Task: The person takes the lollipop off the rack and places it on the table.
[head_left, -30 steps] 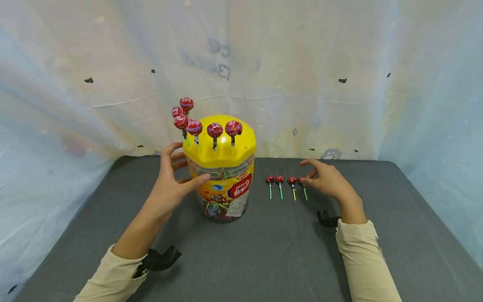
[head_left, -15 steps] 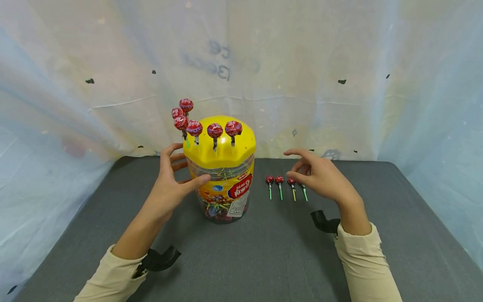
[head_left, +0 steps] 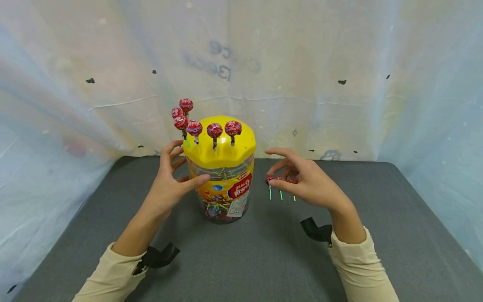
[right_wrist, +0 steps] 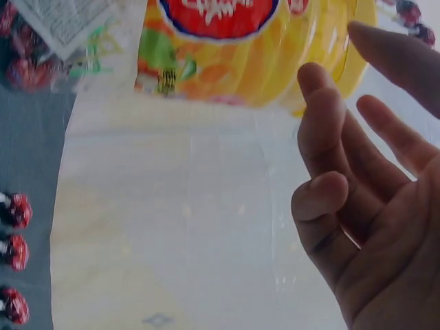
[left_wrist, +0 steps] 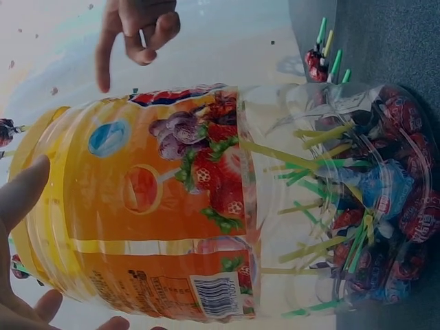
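A clear plastic lollipop jar (head_left: 215, 188) stands upright on the table, with a yellow lid (head_left: 243, 142) and a fruit-printed label. My left hand (head_left: 167, 184) holds its left side just under the lid, thumb in front and fingers behind. Several red-wrapped lollipops (head_left: 233, 128) stick up from the lid's left and front edge. To the right of the jar, my right hand (head_left: 309, 180) is above a row of lollipops (head_left: 270, 193) with green and yellow sticks, hiding part of them. The right wrist view shows nothing between that hand's spread fingers (right_wrist: 323, 130).
A dark grey cloth covers the table (head_left: 241, 260). Behind and beside it hangs a pale plastic sheet (head_left: 294, 75) with a few dark marks. Inside the jar lie more lollipops (left_wrist: 405, 172). Black straps (head_left: 317, 230) sit at both wrists.
My right hand has risen off the rightmost lollipop in the row and moved left toward the jar, fingers spreading. My left hand and the jar have stayed in place.
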{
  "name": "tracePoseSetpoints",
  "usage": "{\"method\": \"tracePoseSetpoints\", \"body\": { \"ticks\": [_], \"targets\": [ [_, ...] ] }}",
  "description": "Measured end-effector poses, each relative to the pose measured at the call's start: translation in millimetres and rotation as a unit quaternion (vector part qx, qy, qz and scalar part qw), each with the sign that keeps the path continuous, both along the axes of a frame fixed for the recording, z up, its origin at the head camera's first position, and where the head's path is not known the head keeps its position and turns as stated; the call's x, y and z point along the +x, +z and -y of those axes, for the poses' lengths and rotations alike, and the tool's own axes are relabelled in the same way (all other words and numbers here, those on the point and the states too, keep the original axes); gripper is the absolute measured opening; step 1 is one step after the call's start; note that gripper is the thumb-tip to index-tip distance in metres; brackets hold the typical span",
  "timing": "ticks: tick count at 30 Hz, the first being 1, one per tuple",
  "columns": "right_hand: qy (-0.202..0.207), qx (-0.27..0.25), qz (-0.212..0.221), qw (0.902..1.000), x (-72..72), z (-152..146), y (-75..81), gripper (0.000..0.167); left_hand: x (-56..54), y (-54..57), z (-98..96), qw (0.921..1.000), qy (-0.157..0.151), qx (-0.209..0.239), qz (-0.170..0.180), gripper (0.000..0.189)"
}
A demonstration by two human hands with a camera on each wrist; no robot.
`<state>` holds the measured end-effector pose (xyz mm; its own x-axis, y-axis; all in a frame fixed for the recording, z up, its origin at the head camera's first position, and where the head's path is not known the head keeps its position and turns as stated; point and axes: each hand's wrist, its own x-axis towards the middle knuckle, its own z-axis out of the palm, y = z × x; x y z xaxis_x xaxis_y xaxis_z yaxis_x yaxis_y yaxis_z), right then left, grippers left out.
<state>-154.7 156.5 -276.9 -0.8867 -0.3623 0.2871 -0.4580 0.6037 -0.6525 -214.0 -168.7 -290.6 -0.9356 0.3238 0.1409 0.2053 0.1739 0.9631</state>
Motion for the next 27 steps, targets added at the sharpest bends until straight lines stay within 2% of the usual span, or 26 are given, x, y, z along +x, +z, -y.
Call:
{"method": "tracePoseSetpoints", "body": {
  "ticks": [7,17,27],
  "targets": [
    [0.008,0.021,-0.015,0.9996,6.4,18.6,5.2,0.070,-2.7,-2.7,0.4,0.9995,-0.014,0.025,0.009,0.089],
    [0.010,0.024,-0.019,0.9995,8.8,30.8,5.7,0.075,-2.4,-2.4,-0.4,0.9993,-0.014,0.032,0.012,0.087],
    [-0.012,0.026,-0.031,0.9991,7.8,26.7,4.7,0.073,5.8,2.6,-6.7,0.9991,-0.004,0.033,0.026,0.085]
  ]
}}
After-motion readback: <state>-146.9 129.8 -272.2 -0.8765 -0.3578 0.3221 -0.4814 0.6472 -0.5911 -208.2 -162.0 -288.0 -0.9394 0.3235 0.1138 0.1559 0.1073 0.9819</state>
